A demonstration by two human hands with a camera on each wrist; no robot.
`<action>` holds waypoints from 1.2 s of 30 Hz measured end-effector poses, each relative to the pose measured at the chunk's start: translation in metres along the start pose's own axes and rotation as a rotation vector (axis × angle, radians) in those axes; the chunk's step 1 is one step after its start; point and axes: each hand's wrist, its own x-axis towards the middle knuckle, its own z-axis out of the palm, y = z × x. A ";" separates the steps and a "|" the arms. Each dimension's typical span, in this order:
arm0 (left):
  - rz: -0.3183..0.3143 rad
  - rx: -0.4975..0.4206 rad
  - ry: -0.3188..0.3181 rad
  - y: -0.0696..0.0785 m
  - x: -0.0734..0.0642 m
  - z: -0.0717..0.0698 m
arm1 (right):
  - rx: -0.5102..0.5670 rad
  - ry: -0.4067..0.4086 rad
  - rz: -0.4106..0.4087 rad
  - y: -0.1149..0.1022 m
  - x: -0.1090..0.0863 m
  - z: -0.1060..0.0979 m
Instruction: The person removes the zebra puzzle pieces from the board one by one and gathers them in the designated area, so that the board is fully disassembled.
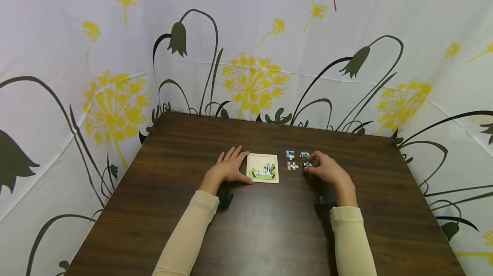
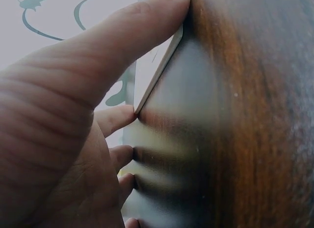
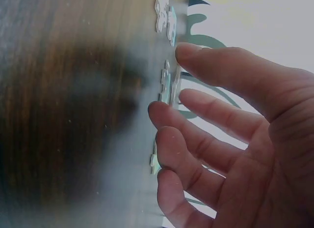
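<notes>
A square wooden puzzle board (image 1: 262, 159) lies on the table, its lower part filled with joined pieces showing a black-and-white striped animal on green. My left hand (image 1: 229, 168) rests at its left side with fingers spread; thumb and index finger touch the edge. To the board's right lie loose jigsaw pieces, among them a blue one (image 1: 290, 154) and a pink and green one (image 1: 292, 166). My right hand (image 1: 328, 170) hovers over the rightmost pieces (image 3: 166, 85), fingers loosely bent and thumb apart. Nothing shows between its fingers, which partly cover those pieces.
The dark wooden table (image 1: 265, 233) stretches around the board and pieces. A white flower-printed curtain (image 1: 246, 19) hangs behind its far edge and along both sides. Dark wrist devices (image 1: 225, 199) sit below both hands.
</notes>
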 end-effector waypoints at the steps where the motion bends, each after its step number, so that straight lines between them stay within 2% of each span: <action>1: -0.001 0.002 0.000 0.000 0.000 0.000 | 0.005 0.002 0.006 0.000 0.000 -0.001; 14: 0.010 0.011 0.001 0.003 -0.001 -0.002 | -0.001 -0.050 -0.012 0.009 0.000 -0.003; 21: 0.012 0.000 0.005 0.003 -0.001 -0.001 | -0.021 -0.044 -0.037 0.012 0.005 0.000; 36: 0.006 0.007 0.002 -0.003 0.005 0.003 | -0.021 -0.062 -0.016 0.016 0.008 0.004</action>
